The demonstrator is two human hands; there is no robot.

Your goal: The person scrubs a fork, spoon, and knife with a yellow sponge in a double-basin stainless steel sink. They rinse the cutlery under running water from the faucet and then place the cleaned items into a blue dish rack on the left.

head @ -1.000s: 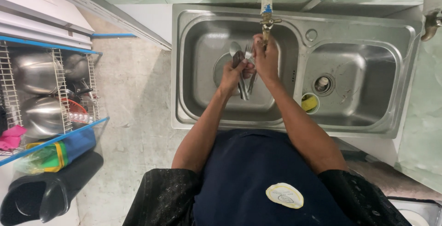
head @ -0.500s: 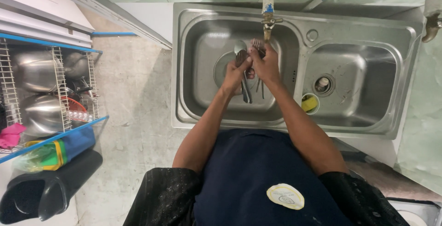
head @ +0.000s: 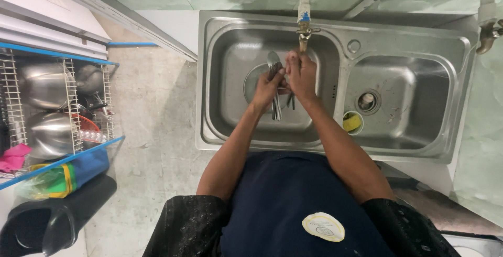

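Head view: spoons (head: 274, 73) now higher; hands (head: 285, 79) closer together.

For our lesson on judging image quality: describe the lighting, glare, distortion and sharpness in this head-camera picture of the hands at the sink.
Head view: even, soft light with no hard shadows; pale glare patches on the steel sink; wide-angle bending curves the sink's edges and the dish rack at the left; the left hand, right hand and spoons under the tap are fairly sharp, though fine detail between the fingers is too small to make out.

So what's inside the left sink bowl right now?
Inside the left sink bowl, both hands hold spoons under the tap: left hand, right hand. The hands cover the drain, so anything lying there is hidden.
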